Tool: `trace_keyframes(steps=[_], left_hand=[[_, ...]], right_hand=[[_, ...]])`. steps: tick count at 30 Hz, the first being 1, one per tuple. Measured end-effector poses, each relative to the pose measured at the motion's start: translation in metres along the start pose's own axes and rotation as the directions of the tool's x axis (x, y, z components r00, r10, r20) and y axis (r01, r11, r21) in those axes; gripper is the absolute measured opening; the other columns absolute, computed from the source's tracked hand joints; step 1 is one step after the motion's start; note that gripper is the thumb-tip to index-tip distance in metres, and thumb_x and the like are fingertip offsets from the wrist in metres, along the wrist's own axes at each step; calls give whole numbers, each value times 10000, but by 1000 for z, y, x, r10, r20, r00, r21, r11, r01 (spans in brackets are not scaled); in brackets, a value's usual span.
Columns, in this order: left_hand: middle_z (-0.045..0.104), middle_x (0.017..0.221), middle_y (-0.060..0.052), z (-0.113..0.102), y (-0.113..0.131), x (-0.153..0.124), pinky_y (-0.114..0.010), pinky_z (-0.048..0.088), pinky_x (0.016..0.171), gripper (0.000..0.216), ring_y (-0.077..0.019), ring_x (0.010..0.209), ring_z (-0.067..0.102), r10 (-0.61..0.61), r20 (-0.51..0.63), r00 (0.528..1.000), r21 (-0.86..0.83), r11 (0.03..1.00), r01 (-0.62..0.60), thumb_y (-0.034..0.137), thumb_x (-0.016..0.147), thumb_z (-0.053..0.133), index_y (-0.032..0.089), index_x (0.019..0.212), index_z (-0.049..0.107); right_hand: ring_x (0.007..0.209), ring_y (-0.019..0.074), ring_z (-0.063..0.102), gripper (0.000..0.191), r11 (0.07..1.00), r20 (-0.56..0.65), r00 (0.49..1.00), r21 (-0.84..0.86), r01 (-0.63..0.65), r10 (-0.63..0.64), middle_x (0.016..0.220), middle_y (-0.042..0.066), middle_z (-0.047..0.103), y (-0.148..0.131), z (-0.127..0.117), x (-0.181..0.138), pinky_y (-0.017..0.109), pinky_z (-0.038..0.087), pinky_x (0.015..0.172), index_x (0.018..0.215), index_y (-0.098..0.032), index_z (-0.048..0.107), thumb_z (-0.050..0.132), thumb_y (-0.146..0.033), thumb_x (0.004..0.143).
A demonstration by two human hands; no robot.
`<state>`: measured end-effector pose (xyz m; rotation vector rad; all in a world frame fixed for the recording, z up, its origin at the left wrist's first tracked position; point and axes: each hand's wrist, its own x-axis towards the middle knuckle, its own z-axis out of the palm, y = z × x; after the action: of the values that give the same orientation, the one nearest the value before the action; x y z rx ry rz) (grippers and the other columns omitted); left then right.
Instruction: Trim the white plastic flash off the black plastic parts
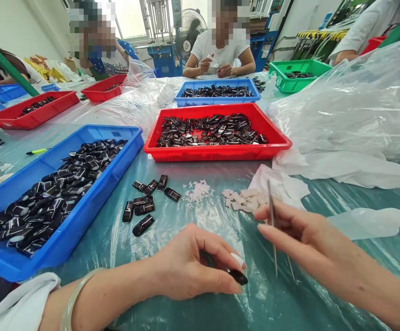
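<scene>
Far left, on the counter [117, 257]: a blue tray [65, 241] heaped with glossy black pieces, a pen [37, 151] just beyond its far corner, red trays [30, 120] farther back. Right of the blue tray, loose pieces [143, 204] lying flat on the counter, well apart from both hands. Next, a small heap of white flakes [197, 191], then a heap of pale chips [243, 201] touching a white cloth [282, 184]. Behind these, a red tray [216, 154] full of black pieces, and behind that a second blue tray [213, 99].

Low at centre, left hand [189, 266], bangle [74, 296] on the wrist. Grip clenched on one black piece [239, 277], pinched between thumb and forefinger, low over the counter; touching it or not, cannot tell.

Right of it, right hand [299, 234], near the left but apart. Grip grasping tweezers [272, 216], held between thumb and fingers, tips pointing down at the counter, just right of the black piece and clear of it.

Far right, a big clear bag [358, 101] bulging over the counter, a green tray [298, 82] behind it. Across the counter, other people seated.
</scene>
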<state>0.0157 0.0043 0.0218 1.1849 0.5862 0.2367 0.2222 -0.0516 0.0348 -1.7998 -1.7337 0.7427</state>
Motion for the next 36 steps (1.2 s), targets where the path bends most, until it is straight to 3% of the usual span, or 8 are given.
trace_keyframes(steps=[3,8,12,15,19,24,28,36], left_hand=[[681,931,-111,1,1,-1,-131,443,564,228,-100,712,595,73,12,997,91,993,-74,152,620,743,109,844,738],[677,1002,-112,0,0,-3,-172,498,624,230,-122,718,629,134,47,990,166,976,-140,170,664,716,120,889,734],[679,985,-82,-1,0,-4,-185,503,665,217,-141,771,634,137,44,990,186,972,-143,198,698,696,144,905,733],[673,962,-89,-1,-1,-2,-188,489,640,217,-136,733,618,108,35,994,199,974,-113,204,708,683,124,904,730],[673,860,-70,-1,-1,0,-151,417,534,166,-82,620,549,77,0,997,183,980,-75,160,688,680,100,835,730],[685,884,-73,0,2,0,-174,420,599,154,-132,746,589,52,-18,998,60,997,-51,138,676,687,107,820,733],[683,943,-80,1,3,0,-191,442,640,171,-159,813,607,68,-18,998,-30,997,-69,132,668,697,127,834,738],[676,911,-74,3,-3,3,-177,426,591,188,-131,732,601,97,-4,995,79,992,-96,94,681,658,118,851,735]], right_hand=[[444,123,498,170,935,72,991,-330,133,-115,535,-21,539,12,10,-5,233,374,412,724,-206,532,429,-276,839],[636,195,621,196,884,-55,969,-424,197,-243,783,60,629,10,19,-12,298,471,533,954,-186,574,451,-283,836],[751,114,611,210,881,0,898,-197,431,-439,894,32,595,-10,10,-17,189,491,605,1043,-226,536,451,-160,863],[738,88,581,220,899,130,892,-9,438,-433,860,22,561,-18,10,-19,160,479,607,1012,-229,556,445,-111,864],[690,106,540,188,884,102,883,-49,465,-459,811,48,531,-15,21,-18,198,463,576,900,-187,586,414,-114,879],[660,121,518,220,818,8,834,-189,543,-552,725,42,527,-11,28,-18,221,448,567,893,-173,606,409,-77,870],[645,102,533,167,863,-47,864,-105,495,-502,737,32,532,-13,26,-18,200,460,554,827,-178,562,428,-84,859],[714,111,621,255,888,-119,896,131,441,-428,807,0,626,-25,22,-22,182,517,620,950,-248,527,527,-50,789]])
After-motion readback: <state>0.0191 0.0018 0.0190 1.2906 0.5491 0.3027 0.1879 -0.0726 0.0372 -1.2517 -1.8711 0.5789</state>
